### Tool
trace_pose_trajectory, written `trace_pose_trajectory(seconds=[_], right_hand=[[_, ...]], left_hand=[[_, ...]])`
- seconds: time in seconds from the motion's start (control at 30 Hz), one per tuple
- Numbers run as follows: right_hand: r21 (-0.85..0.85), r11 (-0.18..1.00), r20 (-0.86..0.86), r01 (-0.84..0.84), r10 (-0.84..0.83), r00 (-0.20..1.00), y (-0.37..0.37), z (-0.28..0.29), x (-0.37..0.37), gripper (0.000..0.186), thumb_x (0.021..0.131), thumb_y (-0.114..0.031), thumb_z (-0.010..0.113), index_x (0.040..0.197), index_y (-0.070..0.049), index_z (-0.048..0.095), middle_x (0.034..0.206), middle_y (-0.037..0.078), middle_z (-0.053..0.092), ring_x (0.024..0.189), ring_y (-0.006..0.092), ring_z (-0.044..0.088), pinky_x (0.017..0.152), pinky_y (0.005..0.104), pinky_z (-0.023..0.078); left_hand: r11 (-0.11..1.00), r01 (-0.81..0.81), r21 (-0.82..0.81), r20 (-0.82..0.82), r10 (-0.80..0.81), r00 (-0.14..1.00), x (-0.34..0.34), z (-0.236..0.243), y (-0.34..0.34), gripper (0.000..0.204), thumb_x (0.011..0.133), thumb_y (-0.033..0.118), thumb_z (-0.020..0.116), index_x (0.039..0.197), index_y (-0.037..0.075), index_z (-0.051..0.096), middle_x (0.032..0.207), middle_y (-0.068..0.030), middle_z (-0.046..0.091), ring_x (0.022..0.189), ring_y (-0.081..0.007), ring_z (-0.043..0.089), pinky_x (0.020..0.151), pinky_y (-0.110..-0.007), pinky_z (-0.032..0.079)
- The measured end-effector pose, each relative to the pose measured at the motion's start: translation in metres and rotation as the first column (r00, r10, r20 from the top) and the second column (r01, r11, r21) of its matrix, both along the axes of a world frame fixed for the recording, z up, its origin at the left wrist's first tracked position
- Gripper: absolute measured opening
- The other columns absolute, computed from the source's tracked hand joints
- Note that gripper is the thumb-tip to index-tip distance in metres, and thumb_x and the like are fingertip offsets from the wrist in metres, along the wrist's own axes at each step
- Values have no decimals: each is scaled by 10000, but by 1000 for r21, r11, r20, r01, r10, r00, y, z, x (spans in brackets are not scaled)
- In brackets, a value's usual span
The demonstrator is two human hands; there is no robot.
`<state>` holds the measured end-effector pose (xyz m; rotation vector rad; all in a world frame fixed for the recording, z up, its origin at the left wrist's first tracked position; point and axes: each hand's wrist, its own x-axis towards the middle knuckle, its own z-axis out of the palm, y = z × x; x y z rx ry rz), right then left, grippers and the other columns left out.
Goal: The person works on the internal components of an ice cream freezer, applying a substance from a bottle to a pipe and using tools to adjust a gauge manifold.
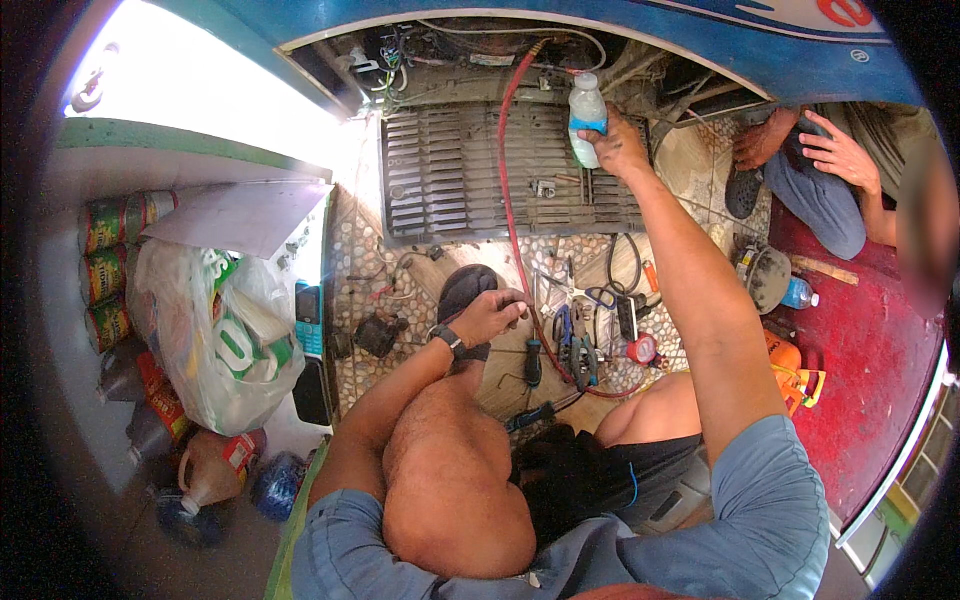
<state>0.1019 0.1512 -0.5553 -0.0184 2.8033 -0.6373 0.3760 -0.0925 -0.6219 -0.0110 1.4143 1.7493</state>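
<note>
Pebble-patterned tile flooring (360,225) spreads between one blue cabinet (680,35), its low compartment open along the far side, and one red panel (870,390) at the right. Beyond that panel's far edge sits one other person, with one jeans-clad knee (830,220) and two hands (838,150) in view. One slatted grille (430,170) lies before the cabinet, its long edges running left to right. On the left, one bulging plastic bag (205,330) sits beside a stack of three tins (105,275). One red hose (505,150) crosses the grille from far edge to near edge and continues among the tools.

One dark round vessel (768,280) stands by the red panel's left edge, with one blue-tinted bottle (798,294) lying just right of it. Two phones, one teal with keys (309,320) and one black (312,390), lie to the right of the bag.

One capped bottle (585,150) with a blue band is gripped upright by the right hand (620,148), over the grille's far edge, right of its middle. The left hand (492,315), a watch at its wrist, is loosely curled above the shoe; whether it holds something small cannot be told. Nearest it lies one dark-handled screwdriver (533,362); farther right, one red gauge (642,349). One small metal piece (543,188) rests on the grille.
</note>
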Motion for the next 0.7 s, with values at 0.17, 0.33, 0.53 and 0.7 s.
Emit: trace_pose_trajectory(seconds=[0.17, 0.33, 0.53, 0.7], right_hand=[[-42, 999, -85, 29, -33, 996, 10, -11, -4, 494, 851, -307, 765, 1249, -85, 572, 1138, 189, 692, 1076, 391, 647, 888, 463, 499], [-193, 980, -37, -49, 43, 998, 15, -15, 10, 541, 867, -278, 761, 1311, -68, 535, 1188, 149, 687, 1109, 308, 653, 967, 414, 489], [-456, 890, 4, -22, 26, 1000, 15, -4, 63, 656, 854, -282, 780, 1376, -48, 458, 1238, 135, 638, 1126, 251, 623, 990, 400, 488], [-596, 799, -85, 83, -166, 983, 19, 8, 72, 593, 883, -222, 735, 1382, -70, 451, 1191, 151, 683, 1105, 308, 653, 979, 406, 486]], left_hand=[[999, -39, 38, 20, 38, 999, 2, -5, 5, 240, 1019, 217, 542, 1112, 26, 654, 773, 30, 584, 637, -50, 504, 568, -229, 435], [999, -1, 45, 27, 0, 1000, 3, -12, 5, 303, 1043, 278, 536, 1187, 40, 658, 853, 20, 613, 669, -47, 506, 574, -215, 443], [998, -36, 57, 12, 36, 999, 3, -6, 4, 291, 1038, 272, 547, 1183, 46, 659, 820, 24, 587, 652, -44, 491, 557, -217, 419], [1000, -14, 18, -42, 15, 999, 4, -9, 2, 291, 1032, 284, 559, 1171, 51, 663, 786, 32, 584, 641, -48, 492, 576, -221, 431]])
